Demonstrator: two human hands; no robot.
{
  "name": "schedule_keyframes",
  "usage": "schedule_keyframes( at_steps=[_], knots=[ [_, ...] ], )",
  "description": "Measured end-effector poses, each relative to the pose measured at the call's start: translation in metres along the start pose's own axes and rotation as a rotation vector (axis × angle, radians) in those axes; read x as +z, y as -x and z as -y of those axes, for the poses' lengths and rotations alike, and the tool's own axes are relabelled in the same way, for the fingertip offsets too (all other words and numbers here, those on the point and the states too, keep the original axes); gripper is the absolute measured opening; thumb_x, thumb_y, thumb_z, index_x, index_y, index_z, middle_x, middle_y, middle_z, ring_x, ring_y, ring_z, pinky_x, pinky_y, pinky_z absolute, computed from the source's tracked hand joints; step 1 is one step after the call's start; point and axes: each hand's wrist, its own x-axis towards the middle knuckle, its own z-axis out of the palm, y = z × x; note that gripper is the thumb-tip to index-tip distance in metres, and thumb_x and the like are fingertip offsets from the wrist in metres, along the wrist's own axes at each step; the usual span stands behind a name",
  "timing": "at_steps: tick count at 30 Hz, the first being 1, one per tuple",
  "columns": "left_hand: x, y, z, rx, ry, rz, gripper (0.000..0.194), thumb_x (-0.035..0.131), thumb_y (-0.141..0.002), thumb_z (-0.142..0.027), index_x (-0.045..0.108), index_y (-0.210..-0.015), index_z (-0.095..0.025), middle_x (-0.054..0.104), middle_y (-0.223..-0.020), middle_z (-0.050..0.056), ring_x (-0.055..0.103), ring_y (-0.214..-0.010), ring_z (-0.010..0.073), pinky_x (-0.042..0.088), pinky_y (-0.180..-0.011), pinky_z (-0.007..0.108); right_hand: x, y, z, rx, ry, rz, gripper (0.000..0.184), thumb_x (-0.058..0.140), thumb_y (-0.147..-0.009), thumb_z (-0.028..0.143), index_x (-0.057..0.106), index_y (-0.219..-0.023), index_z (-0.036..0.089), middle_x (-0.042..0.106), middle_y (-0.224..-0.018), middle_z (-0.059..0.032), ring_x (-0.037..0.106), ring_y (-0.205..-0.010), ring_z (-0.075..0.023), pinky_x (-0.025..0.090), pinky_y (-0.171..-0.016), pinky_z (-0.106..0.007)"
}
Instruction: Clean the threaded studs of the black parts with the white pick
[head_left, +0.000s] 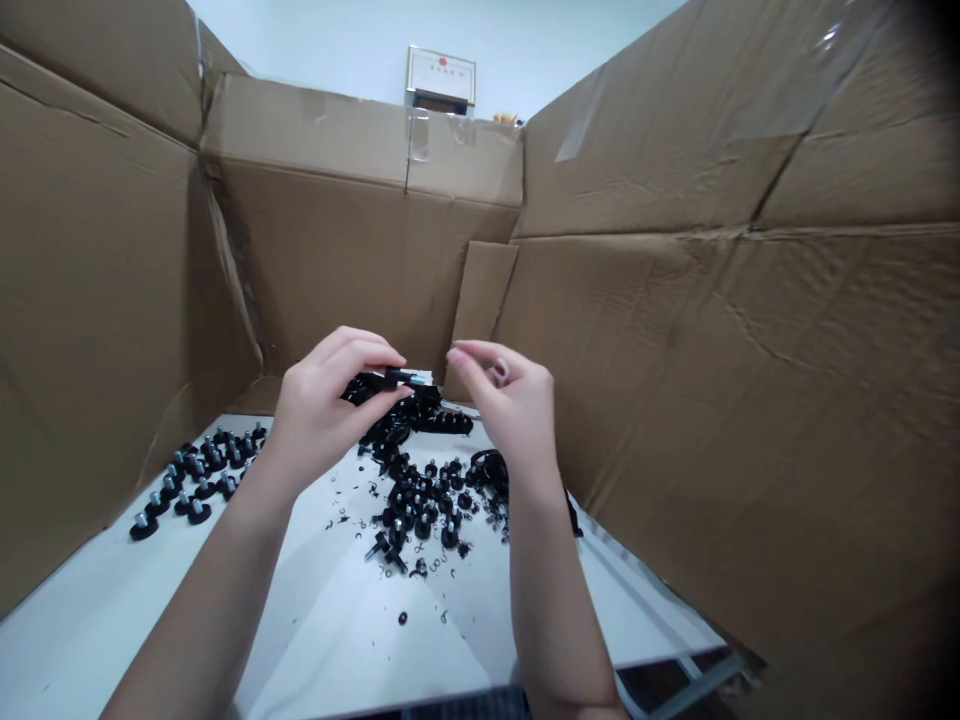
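Note:
My left hand (337, 385) pinches a black screw-in foot (397, 378) between thumb and fingers. Its metal threaded stud points right, towards my other hand. A short gap away, my right hand (504, 395) is closed in a pinch, thumb against forefinger. Whatever those fingertips may hold is too small to make out. Below both hands, a loose pile of black feet with metal studs (424, 500) lies on the white table (322, 620). More such feet (199, 470) stand at the left, mostly with studs up.
Behind the hands lies a heap of black parts (390, 425), partly hidden. Small black rings and scraps (435, 565) are scattered over the tabletop. Tall cardboard walls (352, 250) enclose the left, back and right. A framed certificate (441, 75) hangs on the wall beyond.

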Motion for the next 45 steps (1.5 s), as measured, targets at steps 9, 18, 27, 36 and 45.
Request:
schedule_keyframes(
  at_steps=[9, 18, 27, 36, 45],
  knots=[
    [0.005, 0.004, 0.0, 0.077, -0.06, 0.204, 0.009, 0.067, -0.084, -0.019, 0.065, -0.092, -0.024, 0.067, -0.094, 0.001, 0.065, -0.084, 0.0135, 0.053, -0.068, 0.022, -0.004, 0.012, 0.021, 0.034, -0.088, 0.388, 0.017, 0.065, -0.081, 0.027, 0.068, -0.066, 0.019, 0.062, -0.061, 0.0021, 0.046, -0.057, -0.009, 0.033, -0.055, -0.025],
    [0.005, 0.003, -0.003, 0.028, 0.151, 0.161, 0.014, 0.077, -0.076, -0.021, 0.065, -0.084, -0.022, 0.067, -0.089, 0.001, 0.065, -0.079, 0.0126, 0.055, -0.066, 0.022, -0.007, -0.005, 0.0, 0.131, -0.373, 0.667, 0.032, 0.067, -0.078, 0.045, 0.059, -0.062, 0.018, 0.056, -0.054, 0.0046, 0.027, -0.044, -0.0049, 0.021, -0.046, -0.024],
    [0.024, 0.006, 0.005, -0.304, 0.228, -0.096, 0.025, 0.082, -0.068, -0.026, 0.065, -0.085, -0.019, 0.064, -0.087, 0.001, 0.065, -0.079, 0.0142, 0.058, -0.074, 0.027, 0.011, 0.001, 0.005, 0.082, -0.241, 0.328, 0.034, 0.056, -0.087, 0.041, 0.053, -0.062, 0.019, 0.051, -0.059, 0.0041, 0.035, -0.05, -0.0071, 0.027, -0.05, -0.024],
    [0.02, 0.003, 0.007, -0.251, 0.041, -0.018, 0.019, 0.079, -0.071, -0.019, 0.065, -0.084, -0.019, 0.063, -0.084, 0.0, 0.063, -0.074, 0.0115, 0.057, -0.072, 0.024, 0.019, 0.003, 0.002, -0.118, 0.004, -0.034, 0.027, 0.055, -0.088, 0.033, 0.052, -0.065, 0.02, 0.049, -0.056, 0.0044, 0.044, -0.054, -0.0095, 0.034, -0.056, -0.025],
    [0.004, 0.002, 0.018, -0.411, 0.229, 0.018, 0.029, 0.084, -0.065, -0.031, 0.065, -0.083, -0.018, 0.064, -0.088, 0.002, 0.064, -0.081, 0.0148, 0.056, -0.076, 0.028, -0.001, -0.013, -0.017, -0.079, 0.047, -0.266, 0.025, 0.055, -0.086, 0.035, 0.051, -0.067, 0.02, 0.051, -0.055, 0.0056, 0.039, -0.046, -0.0074, 0.032, -0.051, -0.024]
  ],
)
